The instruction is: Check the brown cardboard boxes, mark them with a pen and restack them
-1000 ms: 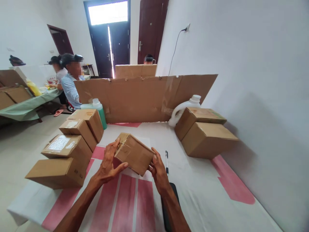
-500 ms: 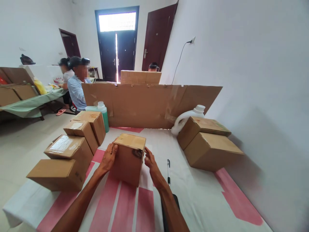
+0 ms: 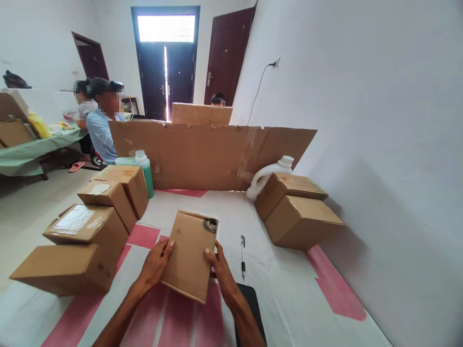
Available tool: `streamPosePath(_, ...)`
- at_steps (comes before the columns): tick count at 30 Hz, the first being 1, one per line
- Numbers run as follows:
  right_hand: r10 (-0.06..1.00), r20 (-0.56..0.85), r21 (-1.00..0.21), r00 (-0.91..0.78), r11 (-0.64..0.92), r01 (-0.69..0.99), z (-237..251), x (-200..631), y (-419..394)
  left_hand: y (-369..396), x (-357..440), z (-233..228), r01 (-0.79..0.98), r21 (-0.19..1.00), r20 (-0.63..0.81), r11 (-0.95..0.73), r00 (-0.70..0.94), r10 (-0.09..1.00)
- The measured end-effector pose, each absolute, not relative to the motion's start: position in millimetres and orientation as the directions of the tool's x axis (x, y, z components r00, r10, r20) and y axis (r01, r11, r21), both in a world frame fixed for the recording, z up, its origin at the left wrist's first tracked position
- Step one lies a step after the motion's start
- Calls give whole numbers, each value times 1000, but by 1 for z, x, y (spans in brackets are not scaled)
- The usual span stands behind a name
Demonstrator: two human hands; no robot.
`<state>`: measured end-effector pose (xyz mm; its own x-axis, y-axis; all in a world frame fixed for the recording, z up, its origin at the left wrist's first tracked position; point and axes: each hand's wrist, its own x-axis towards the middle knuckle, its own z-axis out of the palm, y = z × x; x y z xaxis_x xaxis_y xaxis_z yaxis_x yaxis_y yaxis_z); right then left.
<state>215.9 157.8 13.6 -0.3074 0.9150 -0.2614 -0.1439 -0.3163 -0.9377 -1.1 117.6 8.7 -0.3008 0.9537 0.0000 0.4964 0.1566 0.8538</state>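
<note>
Head view: small cardboard box (image 3: pixel 190 254) held between both my hands over the middle of the counter (image 3: pixel 289 299), its broad face tilted up toward me, a dark smudge at its far right corner. Left hand (image 3: pixel 156 262) grips the left edge, fingers closed on it; right hand (image 3: pixel 218 266) grips the right edge, thumb on top. Pen (image 3: pixel 242 249) lies just right of the box. Dark flat object (image 3: pixel 249 308) under my right forearm. Four boxes (image 3: pixel 83 226) stacked at left, two boxes (image 3: pixel 296 207) at right. Cardboard sheet (image 3: pixel 206 154) stands upright behind.
</note>
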Motion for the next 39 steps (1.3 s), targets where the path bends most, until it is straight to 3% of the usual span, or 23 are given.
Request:
streamPosePath(2, 915, -263, -942, -306, -312, -123, 14, 219, 141, 110, 3, 21, 485, 861, 24, 156, -345, 938)
streamPosePath(7, 902, -247, -956, -354, -287, -62, 19, 221, 114, 122, 25, 66, 688, 726, 354, -12, -358, 864)
streamPosePath(15, 929, -293, -936, -226, -327, -133, 31, 215, 117, 116, 48, 81, 840, 543, 469, -1, -302, 830)
streamPosePath(18, 963, -220, -959, -157, -243, -144, 43, 205, 126, 107, 50, 77, 877, 480, 540, -25, -273, 797)
streamPosePath(27, 996, -44, -997, -74, -49, -68, 63, 181, 99, 97, 30, 95, 894, 447, 544, -20, -253, 800)
streamPosePath(39, 997, 53, -997, -48, 56, 50, 64, 184, 105, 90, 47, 94, 922, 373, 615, -105, -161, 772)
